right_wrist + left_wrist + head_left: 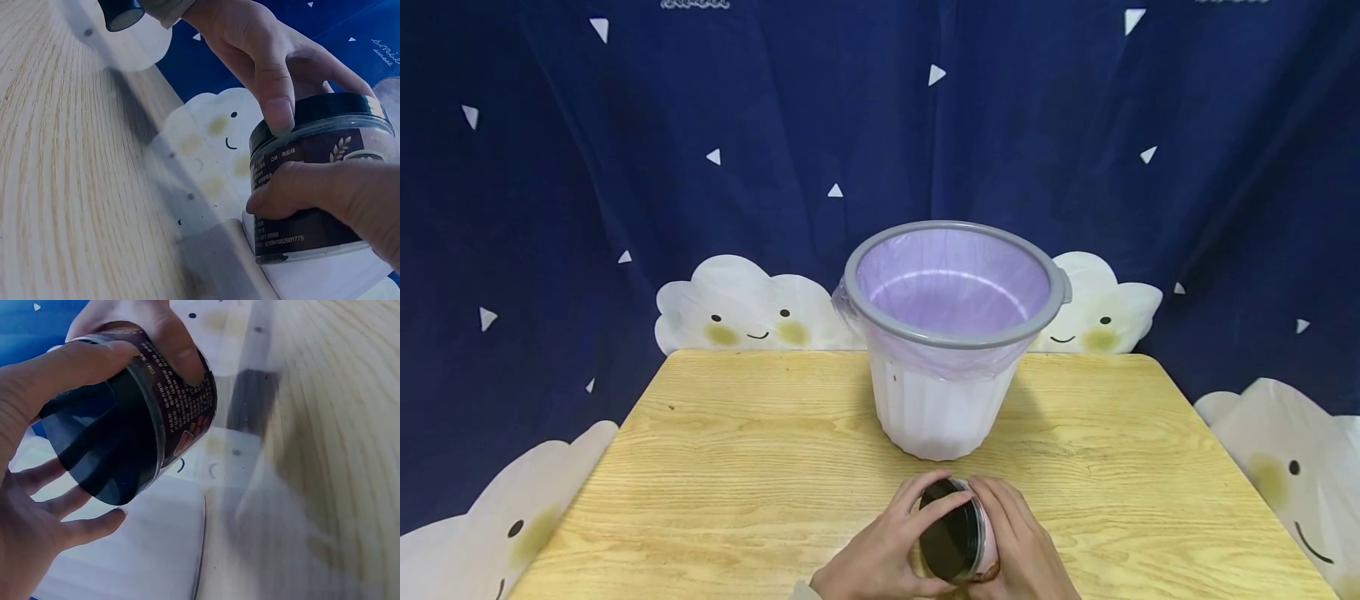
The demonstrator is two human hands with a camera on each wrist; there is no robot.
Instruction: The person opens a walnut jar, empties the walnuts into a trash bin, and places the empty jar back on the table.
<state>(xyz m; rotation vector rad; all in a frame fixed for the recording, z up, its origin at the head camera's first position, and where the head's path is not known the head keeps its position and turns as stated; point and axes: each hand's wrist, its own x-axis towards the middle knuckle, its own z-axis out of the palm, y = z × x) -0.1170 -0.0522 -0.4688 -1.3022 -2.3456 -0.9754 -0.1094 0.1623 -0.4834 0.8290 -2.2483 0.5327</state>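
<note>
Low in the head view, both hands meet on a short round jar with a dark label (300, 231) and a flat black lid (951, 542). My left hand (887, 537) spans the lid, its thumb and fingers spread around the edge. On the other side, my right hand (1018, 546) grips the jar's body, and its thumb (294, 190) lies across the printed label in the right wrist view. The jar is tilted in the head view, lid facing left. Around the body's top, just below the lid, runs a clear band.
A white bin (932, 408) with a grey rim and a purplish plastic liner (947, 283) stands on the wooden table (737, 467), just beyond the hands. Behind the table hangs a dark blue curtain (775, 125) with white triangles and smiling clouds.
</note>
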